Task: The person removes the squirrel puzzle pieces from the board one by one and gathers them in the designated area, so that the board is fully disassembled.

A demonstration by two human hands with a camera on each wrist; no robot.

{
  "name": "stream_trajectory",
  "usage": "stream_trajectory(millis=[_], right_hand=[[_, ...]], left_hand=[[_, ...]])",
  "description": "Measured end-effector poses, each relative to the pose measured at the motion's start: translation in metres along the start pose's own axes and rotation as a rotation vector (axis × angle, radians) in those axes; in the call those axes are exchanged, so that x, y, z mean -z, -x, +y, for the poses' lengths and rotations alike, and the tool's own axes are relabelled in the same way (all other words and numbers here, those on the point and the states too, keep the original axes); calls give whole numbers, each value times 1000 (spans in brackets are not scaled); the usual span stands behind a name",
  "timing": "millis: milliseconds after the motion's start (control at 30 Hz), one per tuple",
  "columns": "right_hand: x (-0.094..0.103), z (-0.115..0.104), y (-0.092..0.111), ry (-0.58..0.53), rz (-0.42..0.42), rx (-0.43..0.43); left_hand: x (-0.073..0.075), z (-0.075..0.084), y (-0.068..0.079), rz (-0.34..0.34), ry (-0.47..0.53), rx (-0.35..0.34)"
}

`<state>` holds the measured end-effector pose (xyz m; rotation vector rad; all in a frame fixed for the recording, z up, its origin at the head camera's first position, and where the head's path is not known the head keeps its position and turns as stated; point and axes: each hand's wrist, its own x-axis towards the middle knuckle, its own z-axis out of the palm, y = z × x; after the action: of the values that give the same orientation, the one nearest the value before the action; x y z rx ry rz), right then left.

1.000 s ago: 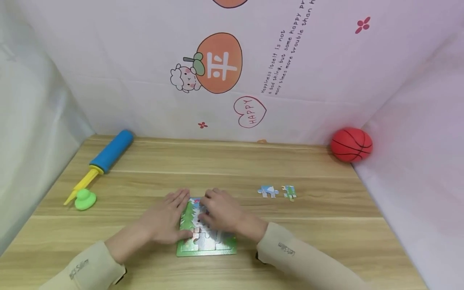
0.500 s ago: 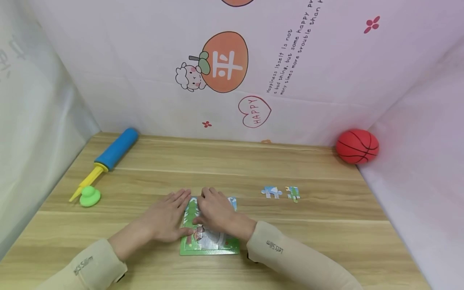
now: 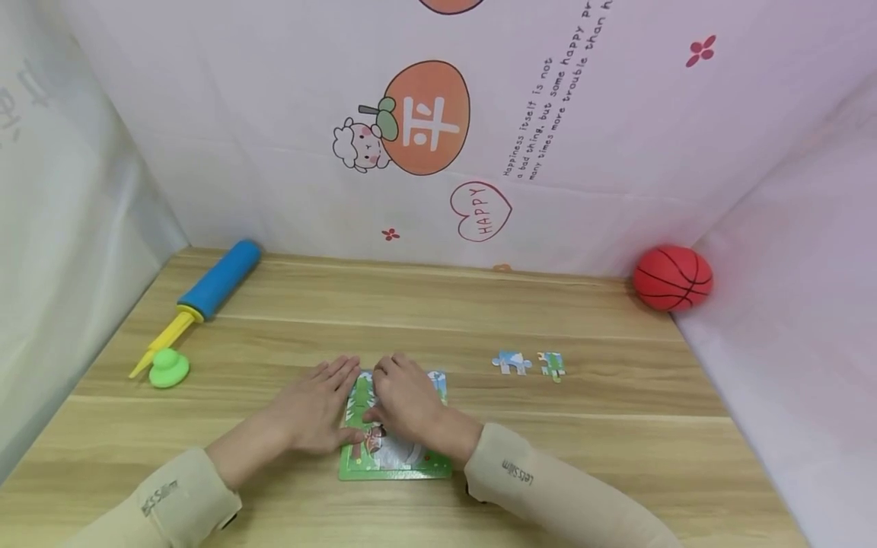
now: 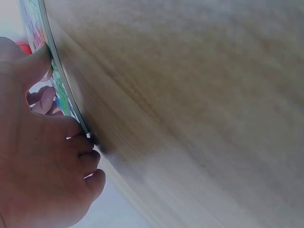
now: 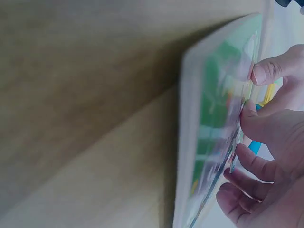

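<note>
A jigsaw puzzle in a green-edged tray lies on the table before me. Along its left side rests my left hand, fingers stretched out, the thumb lying over the picture. My right hand bends over the upper middle of the puzzle and hides part of it. In the right wrist view, a puzzle piece stands tilted at its fingertips, close over the picture. Two loose pieces, a blue-and-white puzzle piece and a green puzzle piece, lie to the right.
A blue and yellow hand pump lies at the back left, with a light green toy by its nozzle. A red ball sits in the back right corner. White printed cloth walls the wooden table.
The right hand has shifted slightly left over the puzzle, uncovering its upper right corner. The left hand stays at the tray's side. The head view has shifted a little.
</note>
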<state>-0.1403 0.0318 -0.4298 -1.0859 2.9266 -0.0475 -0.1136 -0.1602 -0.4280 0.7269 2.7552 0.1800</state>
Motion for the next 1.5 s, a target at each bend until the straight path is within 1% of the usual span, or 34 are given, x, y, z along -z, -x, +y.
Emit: stream_trajectory(millis=[167,333,467,567,700,800,867,933,967,1067,1167,1233,1300,1500], right_hand=[[-1,-1,2,47,45,24],[-1,-3,4,11,82,14],[-1,-3,5,-72,111,24],[-1,-3,6,-183,125,52],[2,2,8,-334,131,118],[11,19,9,-423,160,142],[18,40,11,-483,180,119],[26,66,13,-533,185,67],[29,80,14,-561,177,35],[37,118,20,-607,104,-76],[36,146,24,-621,31,-130],[32,156,26,-630,-3,-125],[27,160,27,-630,-33,-125],[15,159,26,-567,-81,-154]], left_hand=[[0,0,0,1,1,8],[0,1,0,-7,10,11],[1,2,1,-13,13,15],[2,3,2,-13,20,17],[2,2,3,-5,30,17],[0,2,2,-1,26,16],[0,3,0,-3,23,16],[-1,2,0,-9,19,19],[-1,2,-1,-12,20,22],[0,2,0,-15,22,28],[2,1,1,-11,24,29],[2,1,1,-9,22,26],[3,1,1,-13,22,23],[3,4,0,-24,27,22]])
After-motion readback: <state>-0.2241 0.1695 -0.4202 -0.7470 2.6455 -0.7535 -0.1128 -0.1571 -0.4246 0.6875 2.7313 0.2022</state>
